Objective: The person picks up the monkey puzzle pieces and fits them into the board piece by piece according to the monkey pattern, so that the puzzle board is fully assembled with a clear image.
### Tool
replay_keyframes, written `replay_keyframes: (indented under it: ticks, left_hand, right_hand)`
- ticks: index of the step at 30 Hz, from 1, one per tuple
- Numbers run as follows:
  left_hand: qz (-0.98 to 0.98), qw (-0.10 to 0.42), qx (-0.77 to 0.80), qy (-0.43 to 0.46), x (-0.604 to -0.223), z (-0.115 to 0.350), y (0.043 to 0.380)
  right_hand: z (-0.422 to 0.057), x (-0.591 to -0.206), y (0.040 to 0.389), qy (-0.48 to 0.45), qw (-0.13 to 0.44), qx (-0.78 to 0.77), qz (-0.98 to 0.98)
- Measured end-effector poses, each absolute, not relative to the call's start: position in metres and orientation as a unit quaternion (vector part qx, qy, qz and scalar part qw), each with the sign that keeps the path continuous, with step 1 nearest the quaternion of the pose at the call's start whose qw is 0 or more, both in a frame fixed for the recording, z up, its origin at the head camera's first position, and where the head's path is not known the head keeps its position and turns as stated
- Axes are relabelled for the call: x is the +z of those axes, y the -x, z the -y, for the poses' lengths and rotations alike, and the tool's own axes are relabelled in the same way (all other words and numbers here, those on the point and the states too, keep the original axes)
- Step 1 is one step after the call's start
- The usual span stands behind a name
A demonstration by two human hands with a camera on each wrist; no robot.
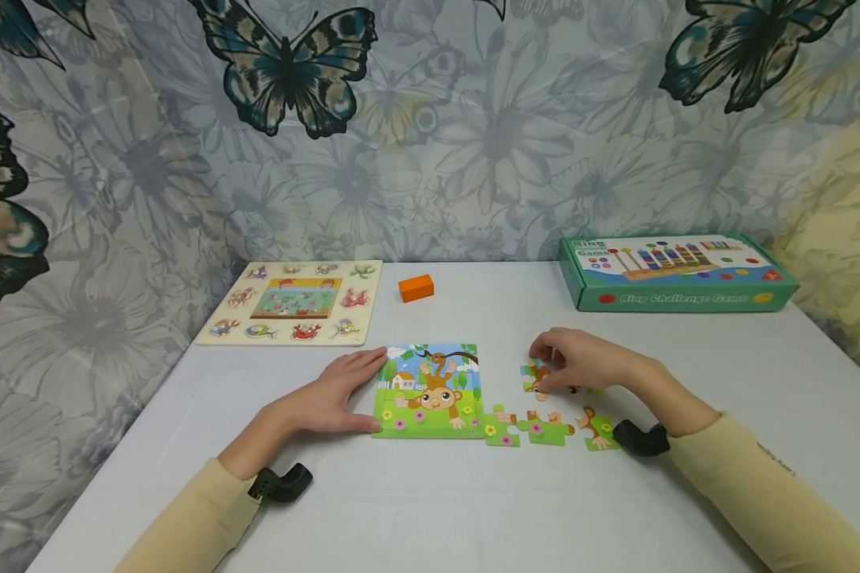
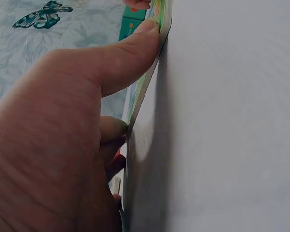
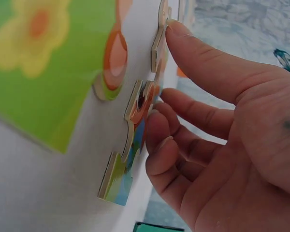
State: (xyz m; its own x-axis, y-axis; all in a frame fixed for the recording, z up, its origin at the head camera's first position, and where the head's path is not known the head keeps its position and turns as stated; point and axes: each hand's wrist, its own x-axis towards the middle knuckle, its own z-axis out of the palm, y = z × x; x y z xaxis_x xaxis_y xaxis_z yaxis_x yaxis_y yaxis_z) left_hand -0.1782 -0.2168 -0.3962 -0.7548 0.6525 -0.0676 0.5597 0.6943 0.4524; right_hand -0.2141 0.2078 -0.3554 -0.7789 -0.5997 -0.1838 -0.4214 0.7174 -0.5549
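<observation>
One monkey board point(image 1: 430, 402) between both hands point(image 1: 333, 395) point(image 1: 589, 360)

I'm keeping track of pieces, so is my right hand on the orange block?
No, your right hand is at puzzle pieces; the orange block lies apart on the table.

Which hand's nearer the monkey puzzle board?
Left. The left hand touches the monkey puzzle board along its left edge, thumb at the near corner. The right hand is apart from it, off to its right, at a loose puzzle piece.
</observation>
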Motion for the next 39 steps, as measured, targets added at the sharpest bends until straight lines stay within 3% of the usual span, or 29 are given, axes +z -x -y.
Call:
replay_keyframes:
  ticks: [22,39]
  left_hand:
    - [-0.909,0.097,0.219,-0.341,-0.3979,0.2121,0.1815]
    - [-0.908,0.097,0.225,-0.341,-0.3975,0.212,0.1812]
  right_hand:
    - [-0.2086,-0.3565,0.2167,0.286,0.162,-0.265,-0.907]
    - [-0.2137,-0.3535,0.2176,0.303,0.162,-0.361,-0.867]
